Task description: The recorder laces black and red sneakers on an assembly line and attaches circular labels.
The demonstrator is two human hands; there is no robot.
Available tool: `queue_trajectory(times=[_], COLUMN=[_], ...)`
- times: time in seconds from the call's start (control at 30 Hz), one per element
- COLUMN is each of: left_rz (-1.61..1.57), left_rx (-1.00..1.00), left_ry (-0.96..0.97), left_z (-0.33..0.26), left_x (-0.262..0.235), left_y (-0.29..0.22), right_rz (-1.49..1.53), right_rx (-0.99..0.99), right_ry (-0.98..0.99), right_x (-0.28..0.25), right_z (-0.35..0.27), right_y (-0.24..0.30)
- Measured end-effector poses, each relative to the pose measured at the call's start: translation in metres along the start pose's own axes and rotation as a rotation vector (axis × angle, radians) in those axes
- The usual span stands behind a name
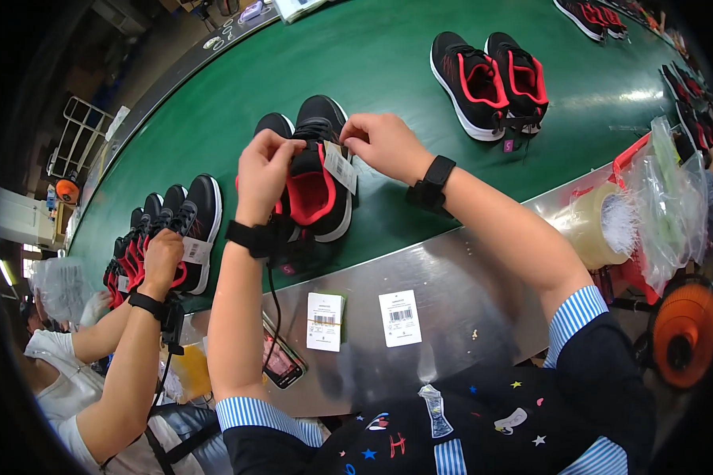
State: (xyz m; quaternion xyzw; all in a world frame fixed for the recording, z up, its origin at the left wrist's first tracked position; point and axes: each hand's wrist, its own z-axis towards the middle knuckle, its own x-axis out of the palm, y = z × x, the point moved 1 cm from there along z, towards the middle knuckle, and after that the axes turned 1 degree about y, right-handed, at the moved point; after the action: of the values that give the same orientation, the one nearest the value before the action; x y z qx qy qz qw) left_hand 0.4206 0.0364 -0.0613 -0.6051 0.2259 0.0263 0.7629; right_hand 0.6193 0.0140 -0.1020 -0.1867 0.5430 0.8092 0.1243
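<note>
A pair of black sneakers with red lining and white soles (330, 231) stands in front of me on the green belt. A white hang tag (341, 167) with a barcode hangs over the opening of the right shoe. My left hand (263, 172) is closed in a pinch beside that shoe's laces; what lies between the fingertips is too small to make out. My right hand (387, 147) also pinches, at the upper edge of the tag and the laces, and its fingertips hide what they hold. Both wrists wear black bands.
On the metal ledge lie a stack of white tags (325, 321), a single tag (400, 318) and a phone (284, 360). Another sneaker pair (491, 87) stands farther right. At left, a co-worker's hand (163, 257) touches a row of sneakers. A tape roll (598, 226) sits right, above an orange fan (687, 332).
</note>
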Motion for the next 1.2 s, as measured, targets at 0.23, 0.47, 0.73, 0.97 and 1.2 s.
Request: queue_trajectory(times=[0.23, 0.47, 0.73, 0.97, 1.2], left_rz=[0.242, 0.293, 0.357, 0.375, 0.411], left_rx=[0.182, 0.131, 0.114, 0.105, 0.069], left_ry=[0.029, -0.001, -0.001, -0.008, -0.091], left_z=[-0.023, -0.049, -0.054, -0.053, -0.082], left_x=[0.008, -0.06, -0.064, -0.065, -0.084], left_y=[-0.015, 0.0, -0.004, -0.005, 0.001], right_rz=[0.414, 0.392, 0.55, 0.375, 0.523], right_rx=[-0.001, 0.086, 0.252, 0.099, 0.212], right_ry=[-0.079, -0.07, 0.063, 0.034, 0.122], right_x=[0.059, 0.111, 0.114, 0.116, 0.159], right_z=[0.007, 0.022, 0.027, 0.028, 0.023], right_y=[0.012, 0.058, 0.06, 0.062, 0.07])
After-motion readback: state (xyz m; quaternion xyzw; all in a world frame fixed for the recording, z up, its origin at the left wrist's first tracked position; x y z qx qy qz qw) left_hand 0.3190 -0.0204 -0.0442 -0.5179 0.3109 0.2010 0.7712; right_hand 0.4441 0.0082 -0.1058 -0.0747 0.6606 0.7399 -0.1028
